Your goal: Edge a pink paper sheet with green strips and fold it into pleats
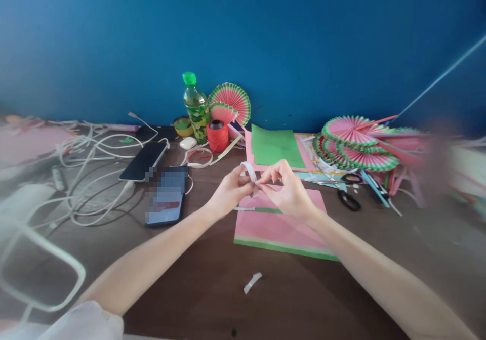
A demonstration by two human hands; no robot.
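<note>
Left hand (230, 192) and right hand (290, 192) pinch a curled white strip (249, 171), frame centre.
Fingertips of both closed on it; pulling apart might tear it.

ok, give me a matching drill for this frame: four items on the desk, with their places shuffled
Items
1. white strip
2. scissors
3. bottle
4. paper scrap

Places
a. by the blue wall, just left of the red spool
b. alone on the bare table, nearest the camera
c. pinched between the left hand and the right hand
d. right of the pink sheet, in front of the paper fans

Pairs: 1-c, 2-d, 3-a, 4-b
</note>
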